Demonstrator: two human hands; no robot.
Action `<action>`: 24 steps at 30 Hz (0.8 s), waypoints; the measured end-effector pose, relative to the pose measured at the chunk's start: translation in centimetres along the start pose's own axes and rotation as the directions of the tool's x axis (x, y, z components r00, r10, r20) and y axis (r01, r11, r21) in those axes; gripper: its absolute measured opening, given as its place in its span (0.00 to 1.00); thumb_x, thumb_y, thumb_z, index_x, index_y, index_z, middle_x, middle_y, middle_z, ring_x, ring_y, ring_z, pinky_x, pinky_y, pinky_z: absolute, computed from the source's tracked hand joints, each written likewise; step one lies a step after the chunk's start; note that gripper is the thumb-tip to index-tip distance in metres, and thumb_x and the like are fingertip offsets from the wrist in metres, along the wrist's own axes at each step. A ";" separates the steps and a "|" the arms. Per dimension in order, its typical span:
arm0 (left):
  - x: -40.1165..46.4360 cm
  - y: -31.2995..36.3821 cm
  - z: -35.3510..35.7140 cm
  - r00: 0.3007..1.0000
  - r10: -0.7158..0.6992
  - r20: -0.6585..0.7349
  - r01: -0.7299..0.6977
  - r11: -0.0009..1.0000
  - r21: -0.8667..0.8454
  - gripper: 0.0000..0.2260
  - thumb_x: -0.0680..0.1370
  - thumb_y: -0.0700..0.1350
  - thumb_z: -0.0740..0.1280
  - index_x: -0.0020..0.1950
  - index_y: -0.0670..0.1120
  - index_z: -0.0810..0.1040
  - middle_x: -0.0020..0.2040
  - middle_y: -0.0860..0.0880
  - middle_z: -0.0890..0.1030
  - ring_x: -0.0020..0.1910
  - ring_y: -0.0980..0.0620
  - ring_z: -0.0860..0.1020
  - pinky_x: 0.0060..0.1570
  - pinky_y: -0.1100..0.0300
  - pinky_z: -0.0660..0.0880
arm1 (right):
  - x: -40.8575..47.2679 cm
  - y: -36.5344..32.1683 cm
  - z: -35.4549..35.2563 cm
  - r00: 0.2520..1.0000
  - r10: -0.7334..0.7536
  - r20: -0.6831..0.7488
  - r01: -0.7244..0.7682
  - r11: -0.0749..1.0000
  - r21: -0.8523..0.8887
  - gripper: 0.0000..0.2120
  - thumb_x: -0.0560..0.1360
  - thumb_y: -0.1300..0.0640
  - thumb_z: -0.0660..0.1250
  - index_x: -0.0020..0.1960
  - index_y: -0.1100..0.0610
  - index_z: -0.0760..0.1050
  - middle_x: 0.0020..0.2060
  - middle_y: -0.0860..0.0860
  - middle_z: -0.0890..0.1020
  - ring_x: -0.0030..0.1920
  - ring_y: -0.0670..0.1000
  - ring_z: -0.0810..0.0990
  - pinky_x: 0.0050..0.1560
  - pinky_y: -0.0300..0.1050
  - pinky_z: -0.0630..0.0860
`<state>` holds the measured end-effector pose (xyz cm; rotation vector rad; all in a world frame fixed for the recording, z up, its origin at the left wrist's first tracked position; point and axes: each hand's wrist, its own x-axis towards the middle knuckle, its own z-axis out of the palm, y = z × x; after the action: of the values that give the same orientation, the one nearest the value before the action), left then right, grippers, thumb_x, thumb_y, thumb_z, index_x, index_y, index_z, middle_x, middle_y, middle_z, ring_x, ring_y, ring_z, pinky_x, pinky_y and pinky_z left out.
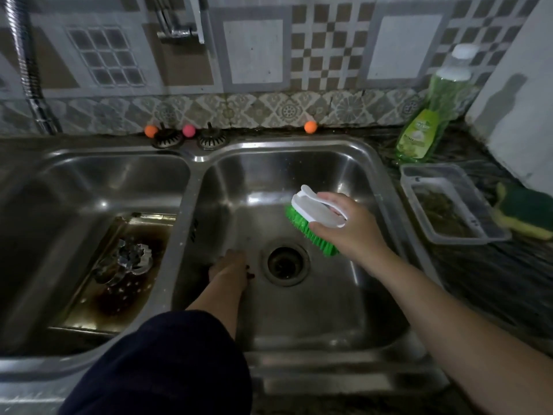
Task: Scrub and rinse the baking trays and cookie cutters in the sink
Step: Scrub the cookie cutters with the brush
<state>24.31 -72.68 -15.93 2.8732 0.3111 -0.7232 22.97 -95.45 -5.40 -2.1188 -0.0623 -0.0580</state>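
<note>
A double stainless-steel sink [196, 158] has two basins, and everything here is placed from its right-basin drain [285, 265].

The right hand [348, 227] is above and to the right of that drain, fingers and thumb curled round the white handle of one scrub brush [314, 218], whose green bristles point down and toward the drain. The brush is held up off the basin floor.

The left hand [229, 269] reaches down into the same basin just left of the drain, its dark-painted fingertips near the basin floor. It appears to hold nothing, but how far the fingers are curled cannot be told in the dim light. A dark sleeve [167, 366] covers that arm nearer the camera.

Well left of the drain, in the other basin, lies one baking tray [98, 304], stained dark brown. On it sits a cluster of metal cookie cutters [128, 262]; they overlap too much to count.

Behind the drain, on the back ledge, stand two metal sink strainers [167, 137] and three small balls: two orange balls [151, 130] and one pink ball [188, 130].

To the right of the drain, on the dark counter, are one green dish soap bottle [425, 127], one clear plastic container [449, 205] and one green-and-yellow sponge [526, 214] furthest right.

At the far upper left, one corrugated metal hose [25, 64] runs down the tiled wall [329, 55], and one chrome tap fitting [178, 31] shows at the top.
</note>
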 end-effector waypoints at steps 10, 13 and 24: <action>-2.6 4.7 -4.1 0.890 0.174 -0.422 -0.360 0.836 -0.414 0.24 0.69 0.45 0.75 0.63 0.49 0.75 0.60 0.46 0.75 0.50 0.51 0.79 0.50 0.65 0.74 | -0.5 -1.3 -9.1 0.985 -0.081 -0.150 0.062 0.990 -0.130 0.27 0.68 0.51 0.74 0.66 0.45 0.74 0.59 0.45 0.79 0.58 0.46 0.77 0.53 0.40 0.73; -4.4 7.5 -5.8 0.837 0.195 -0.511 -0.481 0.708 -0.518 0.21 0.69 0.42 0.74 0.60 0.50 0.76 0.55 0.48 0.77 0.46 0.54 0.79 0.47 0.65 0.76 | 0.0 -1.3 -13.7 0.964 -0.051 -0.261 -0.013 0.971 -0.238 0.27 0.69 0.50 0.73 0.67 0.46 0.73 0.60 0.47 0.78 0.59 0.50 0.76 0.51 0.40 0.69; -8.9 12.0 -8.1 0.728 0.306 -0.613 -0.642 0.617 -0.454 0.29 0.67 0.43 0.78 0.66 0.44 0.74 0.57 0.49 0.75 0.45 0.51 0.80 0.44 0.66 0.73 | -0.4 1.8 -17.1 0.952 0.213 -0.221 -0.288 0.867 -0.406 0.26 0.73 0.47 0.69 0.70 0.48 0.69 0.64 0.54 0.76 0.63 0.58 0.74 0.54 0.47 0.71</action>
<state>23.11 -84.06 -3.35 2.2167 -0.1764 0.2123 22.40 -111.04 1.95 -2.5420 0.3630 -0.1048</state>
